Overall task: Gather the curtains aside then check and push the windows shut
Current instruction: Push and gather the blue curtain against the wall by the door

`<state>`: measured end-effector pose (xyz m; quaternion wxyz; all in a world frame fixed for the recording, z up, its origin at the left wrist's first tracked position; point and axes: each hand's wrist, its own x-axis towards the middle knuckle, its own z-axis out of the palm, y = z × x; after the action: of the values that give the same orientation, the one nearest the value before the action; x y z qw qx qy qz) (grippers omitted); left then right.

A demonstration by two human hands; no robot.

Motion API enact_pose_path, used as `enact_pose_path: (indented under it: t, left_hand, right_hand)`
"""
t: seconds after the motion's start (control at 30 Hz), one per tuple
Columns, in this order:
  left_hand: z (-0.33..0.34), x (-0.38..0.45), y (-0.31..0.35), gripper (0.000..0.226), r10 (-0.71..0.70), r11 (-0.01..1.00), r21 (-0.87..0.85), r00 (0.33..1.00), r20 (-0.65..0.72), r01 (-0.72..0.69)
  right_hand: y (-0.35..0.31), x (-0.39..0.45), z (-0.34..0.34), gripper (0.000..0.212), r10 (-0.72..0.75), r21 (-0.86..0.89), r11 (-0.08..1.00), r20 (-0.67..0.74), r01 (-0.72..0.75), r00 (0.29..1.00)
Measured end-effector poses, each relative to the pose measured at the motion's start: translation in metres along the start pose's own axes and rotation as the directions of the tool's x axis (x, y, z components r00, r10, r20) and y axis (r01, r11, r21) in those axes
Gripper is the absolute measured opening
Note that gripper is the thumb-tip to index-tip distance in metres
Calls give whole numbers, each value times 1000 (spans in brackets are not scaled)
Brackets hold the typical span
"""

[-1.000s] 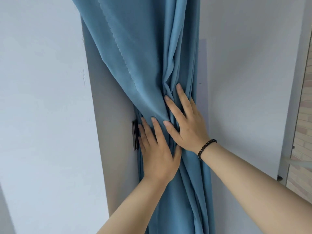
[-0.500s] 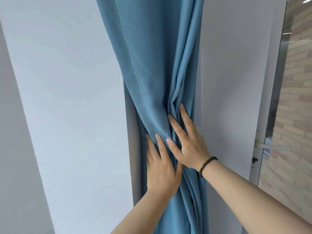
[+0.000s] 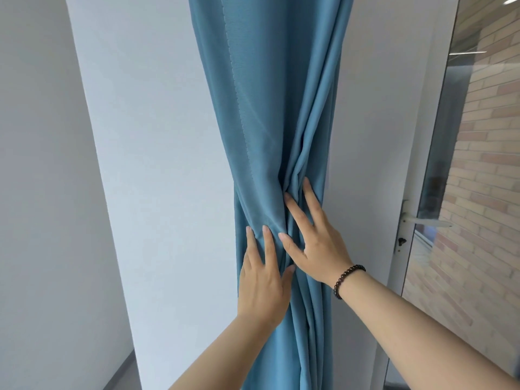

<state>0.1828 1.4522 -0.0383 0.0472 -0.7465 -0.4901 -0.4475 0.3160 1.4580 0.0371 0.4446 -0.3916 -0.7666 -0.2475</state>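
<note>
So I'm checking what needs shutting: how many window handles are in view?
1: a white lever handle on the window frame at the right edge, right of the blue curtain. Others may be out of frame.

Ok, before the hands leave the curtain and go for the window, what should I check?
1. Curtain gathered into one bunch against the wall: ok.
2. Both hands on the bunch: ok. Left hand and right hand lie flat on the folds, fingers spread, not gripping.
3. Tie or hook holding the bunch: cannot tell, none shows.
4. Cloth clear of the window frame: ok, bare wall shows between them.
5. Window handle free to reach: ok, it sticks out sideways with nothing over it.
6. Window shut: cannot tell from this angle.
</note>
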Motion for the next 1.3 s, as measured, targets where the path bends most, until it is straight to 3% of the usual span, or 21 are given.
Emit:
enact_pose_path:
  t: [0.37, 0.53, 0.67, 0.9, 1.13, 1.2, 1.3]
  left_hand:
    - [-25, -46, 18, 82, -79, 994, 75, 996, 29, 76]
    - [-33, -61, 25, 83, -122, 980, 161, 992, 33, 115]
    - [-40, -75, 35, 83, -197, 948, 257, 981, 2, 189]
    - [-76, -116, 58, 81, -273, 856, 439, 960, -67, 274]
    - [-149, -191, 78, 84, -438, 562, 677, 865, -243, 475]
    - [-176, -212, 87, 82, -463, 474, 712, 834, -301, 519]
    - [-215, -241, 104, 82, -489, 360, 739, 790, -370, 569]
  right_hand:
    - [-33, -31, -11, 77, 104, -259, 959, -38, -110, 994]
    - [-40, -36, -12, 91, -112, -313, 948, -141, 63, 984]
    - [-45, -36, -20, 81, -291, -380, 897, -120, 226, 949]
    - [-60, -42, -32, 86, -339, -361, 886, -74, 292, 938]
    - [-122, -62, -35, 82, -496, -417, 808, -100, 416, 862]
    - [-150, -61, -42, 77, -532, -317, 822, -132, 473, 836]
    - [-195, -62, -55, 67, -571, -29, 819, -135, 573, 810]
